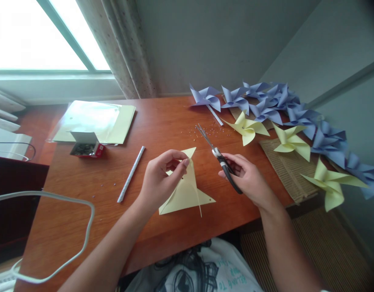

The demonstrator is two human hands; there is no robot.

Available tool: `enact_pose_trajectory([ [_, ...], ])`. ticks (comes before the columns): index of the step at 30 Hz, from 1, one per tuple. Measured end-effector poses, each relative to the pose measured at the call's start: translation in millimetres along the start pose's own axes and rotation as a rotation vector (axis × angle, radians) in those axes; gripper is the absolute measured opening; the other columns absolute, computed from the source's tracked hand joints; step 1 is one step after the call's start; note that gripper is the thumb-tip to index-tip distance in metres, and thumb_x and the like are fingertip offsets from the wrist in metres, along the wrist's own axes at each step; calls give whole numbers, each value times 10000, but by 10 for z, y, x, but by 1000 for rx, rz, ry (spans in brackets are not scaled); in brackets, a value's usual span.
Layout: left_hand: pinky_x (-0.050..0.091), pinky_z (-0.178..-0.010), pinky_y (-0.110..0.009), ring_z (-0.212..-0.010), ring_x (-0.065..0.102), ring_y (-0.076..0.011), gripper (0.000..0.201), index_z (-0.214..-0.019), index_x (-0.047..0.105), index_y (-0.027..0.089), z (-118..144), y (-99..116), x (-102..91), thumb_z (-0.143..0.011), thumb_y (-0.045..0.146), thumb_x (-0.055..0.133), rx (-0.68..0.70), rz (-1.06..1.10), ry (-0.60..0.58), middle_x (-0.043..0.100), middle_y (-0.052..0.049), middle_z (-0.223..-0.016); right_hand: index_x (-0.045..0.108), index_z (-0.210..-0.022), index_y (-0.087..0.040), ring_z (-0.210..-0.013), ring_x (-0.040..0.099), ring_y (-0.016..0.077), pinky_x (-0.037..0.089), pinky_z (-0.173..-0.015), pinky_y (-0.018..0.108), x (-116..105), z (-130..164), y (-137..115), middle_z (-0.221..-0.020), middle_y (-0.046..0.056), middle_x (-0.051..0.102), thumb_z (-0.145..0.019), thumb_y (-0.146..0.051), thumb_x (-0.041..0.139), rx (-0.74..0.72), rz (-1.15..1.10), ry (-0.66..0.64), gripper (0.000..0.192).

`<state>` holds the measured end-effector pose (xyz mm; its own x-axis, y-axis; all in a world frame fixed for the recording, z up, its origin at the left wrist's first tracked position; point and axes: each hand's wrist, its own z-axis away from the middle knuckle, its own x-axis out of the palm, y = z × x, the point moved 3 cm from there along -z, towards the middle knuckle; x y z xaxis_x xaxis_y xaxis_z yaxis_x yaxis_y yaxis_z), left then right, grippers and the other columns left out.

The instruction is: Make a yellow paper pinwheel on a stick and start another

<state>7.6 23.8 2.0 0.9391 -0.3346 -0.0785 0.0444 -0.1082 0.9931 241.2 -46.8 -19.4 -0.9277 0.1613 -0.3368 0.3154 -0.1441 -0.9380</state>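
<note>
Scissors clenched in right hand, blades pointing far-left; yellow paper just left, pinched in left hand grip.

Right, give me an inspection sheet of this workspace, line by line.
Surface: wooden desk, tiny beads scattered on it.
Job's things: folded yellow paper lifted off the desk; scissors, blades slightly apart.
Clutter: white paper stick; small open box; paper pack in plastic sleeve; blue pinwheels and yellow pinwheels; corrugated cardboard.
Hands: left hand pinches the paper's upper edge; right hand grips the scissor handles.
Cables: white cable looping over the desk's left edge.
Surroundings: window, curtain, grey wall.
</note>
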Motion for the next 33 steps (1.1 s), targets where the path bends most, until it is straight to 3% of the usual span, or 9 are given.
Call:
enact_pose_trajectory([
  [3, 495, -563, -225, -635, 654, -125, 165, -868, 657, 159, -7, 2, -16, -904, 316, 691, -34, 20, 11, 694, -46, -806, 637, -1267, -204, -1003, 669, 205, 590, -923, 346, -85, 11, 109, -1134, 83, 615, -832, -369, 757, -7, 59, 16, 480],
  [9, 499, -576, -226, -653, 652, -127, 176, -867, 638, 160, -4, 33, -19, -907, 325, 684, -59, 39, 25, 718, -60, -845, 662, -1225, -177, -951, 682, 273, 580, -896, 469, -358, 131, 139, -1053, 115, 664, -874, -354, 673, -166, 618, 215, 394],
  [12, 497, -577, -226, -661, 648, -128, 180, -869, 638, 161, -1, 20, -15, -909, 331, 681, -58, 32, 17, 710, -57, -841, 657, -1231, -184, -958, 683, 286, 572, -886, 461, -446, 188, 155, -1047, 119, 667, -884, -336, 654, -234, 756, 293, 379],
  [21, 487, -608, -232, -679, 607, -117, 181, -1014, 695, 170, -4, -15, -2, -900, 310, 697, -39, 47, -2, 671, -35, -831, 661, -1212, -223, -1015, 667, 294, 547, -913, 444, -571, 180, 265, -1129, 113, 633, -891, -352, 633, -256, 880, 267, 347],
  [26, 461, -565, -226, -652, 570, -117, 170, -951, 729, 165, -4, 11, -12, -885, 320, 704, -20, -16, 15, 665, -36, -777, 639, -1244, -194, -1051, 665, 304, 545, -932, 463, -588, 146, 274, -1186, 134, 624, -912, -339, 609, -249, 891, 210, 364],
  [33, 458, -551, -236, -636, 591, -131, 146, -841, 693, 177, -15, -24, -22, -853, 318, 730, -5, -45, 30, 678, -34, -751, 650, -1214, -210, -1025, 684, 299, 557, -935, 479, -467, 260, -31, -1176, 128, 671, -927, -299, 613, -326, 829, 243, 303],
])
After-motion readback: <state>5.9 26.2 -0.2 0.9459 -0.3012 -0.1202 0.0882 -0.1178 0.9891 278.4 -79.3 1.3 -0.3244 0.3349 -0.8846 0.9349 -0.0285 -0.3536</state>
